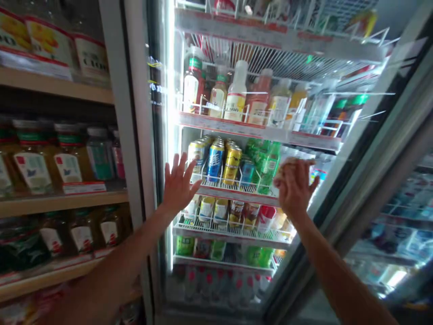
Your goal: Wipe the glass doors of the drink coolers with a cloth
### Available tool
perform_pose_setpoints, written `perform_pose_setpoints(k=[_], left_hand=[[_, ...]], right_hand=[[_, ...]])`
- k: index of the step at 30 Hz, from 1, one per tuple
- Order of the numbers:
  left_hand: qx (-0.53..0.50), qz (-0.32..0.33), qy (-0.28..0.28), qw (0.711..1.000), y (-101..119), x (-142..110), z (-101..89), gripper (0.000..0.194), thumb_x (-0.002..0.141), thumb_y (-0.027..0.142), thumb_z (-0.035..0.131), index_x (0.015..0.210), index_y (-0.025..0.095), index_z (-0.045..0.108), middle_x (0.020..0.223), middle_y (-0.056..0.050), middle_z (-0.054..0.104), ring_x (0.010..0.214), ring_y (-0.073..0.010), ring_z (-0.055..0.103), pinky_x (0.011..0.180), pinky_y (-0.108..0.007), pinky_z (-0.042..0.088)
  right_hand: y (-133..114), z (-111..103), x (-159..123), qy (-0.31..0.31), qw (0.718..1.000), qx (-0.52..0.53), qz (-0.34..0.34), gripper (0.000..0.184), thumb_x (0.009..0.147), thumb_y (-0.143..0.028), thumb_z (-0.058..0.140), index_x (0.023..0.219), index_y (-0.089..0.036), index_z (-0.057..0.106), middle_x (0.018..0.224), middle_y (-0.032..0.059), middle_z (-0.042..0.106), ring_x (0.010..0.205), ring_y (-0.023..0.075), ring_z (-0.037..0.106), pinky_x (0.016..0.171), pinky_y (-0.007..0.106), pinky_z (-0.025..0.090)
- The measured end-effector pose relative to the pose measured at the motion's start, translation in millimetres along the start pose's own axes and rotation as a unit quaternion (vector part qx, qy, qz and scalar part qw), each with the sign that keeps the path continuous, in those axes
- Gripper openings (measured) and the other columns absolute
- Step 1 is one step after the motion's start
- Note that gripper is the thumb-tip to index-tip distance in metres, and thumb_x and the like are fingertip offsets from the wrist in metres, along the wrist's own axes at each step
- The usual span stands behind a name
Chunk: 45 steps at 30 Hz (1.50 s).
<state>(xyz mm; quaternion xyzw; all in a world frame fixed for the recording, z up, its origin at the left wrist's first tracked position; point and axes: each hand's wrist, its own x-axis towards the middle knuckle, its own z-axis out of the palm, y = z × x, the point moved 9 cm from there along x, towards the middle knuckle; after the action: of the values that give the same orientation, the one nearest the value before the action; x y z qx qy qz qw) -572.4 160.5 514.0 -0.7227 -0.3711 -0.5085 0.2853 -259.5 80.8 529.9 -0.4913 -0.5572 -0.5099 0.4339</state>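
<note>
My left hand (pixel 178 183) is raised at the left side of a lit drinks cooler (pixel 237 122), fingers spread, holding nothing. Behind its fingertips stand blue cans (pixel 215 162) and gold cans (pixel 232 164) on a wire shelf. Toward the cooler's right side, my right hand (pixel 296 187) is also raised, with some fingers apart. A tan, blurred patch overlaps its fingertips; it looks like a reflection in the glass, but I cannot be sure. Green bottles (pixel 269 167) stand just left of that hand. Whether either hand touches the glass is hard to make out.
Wooden shelves (pixel 64 201) with bottled drinks stand to the left, beyond a grey upright frame (pixel 130 122). Juice bottles (pixel 237 92) line a higher cooler shelf. A dark door frame (pixel 352 180) slants along the right, with another stocked cooler (pixel 399 225) beyond it.
</note>
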Motion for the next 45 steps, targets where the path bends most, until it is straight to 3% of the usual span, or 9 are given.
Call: perform_pose_setpoints(k=[4,10,15,21,27,32,34,39,45], left_hand=[[0.006,-0.007,0.024,1.0,3,-2,-0.5,0.065,0.087,0.044,0.045,0.144,0.025,0.02,0.152,-0.008,0.016,0.141,-0.0249,0.008,0.115,-0.049,0.008],[0.003,-0.018,0.042,0.999,6,-2,2.2,0.069,0.087,0.045,0.046,0.145,0.023,0.016,0.153,-0.01,0.012,0.141,-0.028,0.007,0.114,-0.052,0.006],[-0.001,-0.012,0.046,0.999,7,-2,1.5,0.071,0.086,0.044,0.049,0.145,0.025,0.015,0.153,-0.01,0.013,0.141,-0.0264,0.007,0.114,-0.05,0.006],[0.007,-0.014,0.059,0.998,7,-3,1.5,0.071,0.086,0.044,0.048,0.145,0.025,0.014,0.153,-0.009,0.012,0.141,-0.0265,0.007,0.114,-0.051,0.005],[0.007,-0.016,0.066,0.998,10,-4,2.6,0.07,0.087,0.043,0.046,0.145,0.026,0.011,0.153,-0.009,0.012,0.141,-0.0248,0.006,0.114,-0.049,0.004],[0.009,-0.018,0.068,0.997,9,-5,4.5,0.069,0.087,0.043,0.046,0.145,0.024,0.013,0.153,-0.009,0.012,0.141,-0.0248,0.005,0.114,-0.049,0.002],[0.01,-0.018,0.07,0.997,9,-6,4.4,0.069,0.087,0.042,0.046,0.145,0.024,0.013,0.153,-0.01,0.012,0.141,-0.0248,0.005,0.114,-0.049,0.001],[0.014,-0.014,0.08,0.997,12,-5,3.3,0.069,0.087,0.04,0.046,0.145,0.022,0.013,0.152,-0.011,0.014,0.142,-0.0247,0.006,0.114,-0.048,0.001],[0.007,-0.008,0.087,0.996,11,-6,3.4,0.069,0.087,0.04,0.046,0.146,0.023,0.012,0.153,-0.009,0.011,0.142,-0.0246,0.005,0.114,-0.048,0.0]], right_hand=[[72,-25,-7,0.087,0.972,-0.048,0.213,0.054,0.091,-0.035,0.031,0.138,-0.011,0.037,0.14,0.0257,0.036,0.129,0.0356,0.036,0.095,0.061,0.028],[-5,3,-23,-0.028,0.998,0.007,0.052,0.043,0.09,-0.033,0.034,0.128,-0.023,0.049,0.141,0.0122,0.04,0.132,0.0255,0.034,0.107,0.053,0.021],[42,-17,-38,0.063,0.964,-0.022,0.257,0.051,0.09,-0.031,0.031,0.136,-0.01,0.04,0.143,0.0243,0.032,0.134,0.0333,0.029,0.1,0.058,0.027],[-41,11,-31,-0.008,0.999,0.017,0.04,0.043,0.09,-0.028,0.036,0.132,-0.021,0.045,0.143,0.0139,0.036,0.137,0.0258,0.026,0.108,0.053,0.019],[4,-4,-26,0.092,0.972,-0.012,0.217,0.051,0.091,-0.03,0.03,0.14,-0.016,0.033,0.145,0.0197,0.03,0.137,0.0292,0.025,0.103,0.058,0.022],[-67,19,-12,0.009,0.999,0.038,0.037,0.046,0.09,-0.03,0.036,0.134,-0.022,0.043,0.142,0.0127,0.038,0.137,0.0261,0.026,0.108,0.054,0.019],[-65,19,-11,0.006,0.999,0.03,0.025,0.044,0.09,-0.03,0.036,0.132,-0.023,0.045,0.14,0.0115,0.041,0.135,0.025,0.03,0.109,0.053,0.016],[-18,1,-12,0.104,0.973,0.0,0.204,0.049,0.092,-0.029,0.029,0.14,-0.02,0.033,0.146,0.015,0.031,0.138,0.0256,0.024,0.106,0.056,0.02],[-86,21,-4,-0.006,0.998,0.055,-0.018,0.046,0.089,-0.026,0.039,0.135,-0.026,0.041,0.145,0.0083,0.036,0.137,0.0239,0.027,0.11,0.054,0.015]])
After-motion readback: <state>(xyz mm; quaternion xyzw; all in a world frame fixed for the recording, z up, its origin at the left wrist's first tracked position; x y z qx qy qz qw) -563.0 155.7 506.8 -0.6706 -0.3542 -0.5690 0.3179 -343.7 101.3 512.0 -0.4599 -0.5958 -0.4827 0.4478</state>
